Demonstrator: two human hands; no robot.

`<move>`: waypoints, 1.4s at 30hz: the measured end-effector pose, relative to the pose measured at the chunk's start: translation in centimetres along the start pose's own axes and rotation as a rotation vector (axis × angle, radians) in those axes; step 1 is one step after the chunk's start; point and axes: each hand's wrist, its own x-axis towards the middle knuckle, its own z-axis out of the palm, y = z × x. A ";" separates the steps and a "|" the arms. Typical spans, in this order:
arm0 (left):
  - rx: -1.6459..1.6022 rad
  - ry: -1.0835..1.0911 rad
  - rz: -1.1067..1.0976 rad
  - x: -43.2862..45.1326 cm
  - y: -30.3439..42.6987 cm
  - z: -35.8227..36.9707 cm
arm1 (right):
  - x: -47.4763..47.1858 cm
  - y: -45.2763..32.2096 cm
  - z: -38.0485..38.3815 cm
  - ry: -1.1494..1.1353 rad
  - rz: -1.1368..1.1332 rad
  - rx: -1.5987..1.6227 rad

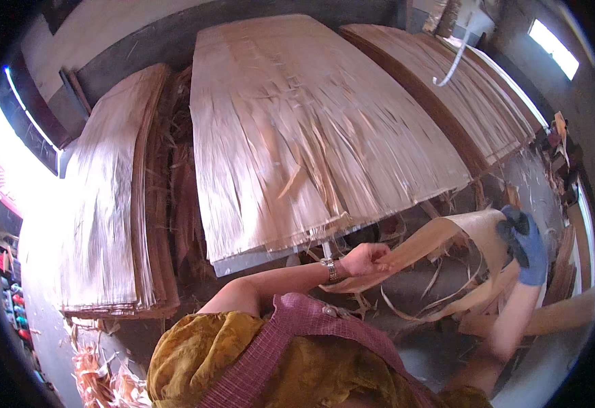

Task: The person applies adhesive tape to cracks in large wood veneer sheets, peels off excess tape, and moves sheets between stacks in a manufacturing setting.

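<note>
My left hand (364, 262), bare and with a metal wristwatch (331, 268), pinches the edge of a long thin strip of wood veneer (422, 244) below the near edge of the central stack. My right hand (524, 245), in a blue work glove with dark patches, grips the curled right end of that veneer. Its thumb side is partly hidden. Narrow torn slivers (450, 301) hang in loops under the strip, between my two hands. Ahead lies a large stack of veneer sheets (287, 127), its top sheet split lengthwise, with a loose sliver (292, 181) on it.
Another veneer stack (103, 204) stands at the left, and a third (445, 81) at the back right. Veneer scraps (98, 377) pile on the floor at lower left. A white hooked strip (453, 64) hangs above the right stack. A wide board or sheet (562, 313) lies at the right.
</note>
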 end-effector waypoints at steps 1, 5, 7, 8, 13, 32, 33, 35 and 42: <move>0.154 -0.058 -0.014 -0.1 -0.4 -1.2 | 2.6 -0.3 0.0 -0.057 0.026 -0.072; 0.252 0.035 -0.042 1.2 -3.5 -6.0 | 14.9 -7.5 6.6 -0.254 -0.040 -0.818; 0.127 0.127 -0.109 3.3 -4.8 -8.3 | 22.3 -9.8 10.4 -0.433 -0.095 -1.128; 0.048 0.123 -0.135 4.9 -4.2 -9.2 | 25.6 -10.1 11.8 -0.399 -0.172 -1.286; -0.574 0.228 -0.217 14.5 -2.1 -18.3 | 47.4 -7.0 21.6 0.381 -1.288 -1.785; -0.266 0.861 -0.601 17.6 -18.0 -44.0 | 31.7 18.6 43.3 -0.279 0.049 -0.104; -0.323 0.883 -0.593 17.2 -17.4 -43.5 | 30.4 18.3 43.2 -0.255 0.007 -0.166; -0.447 0.927 -0.560 17.1 -16.5 -42.5 | 27.2 17.5 43.2 -0.195 -0.113 -0.128; -0.321 0.696 -0.293 23.6 -1.2 -30.1 | 28.4 15.4 41.9 0.127 0.132 0.504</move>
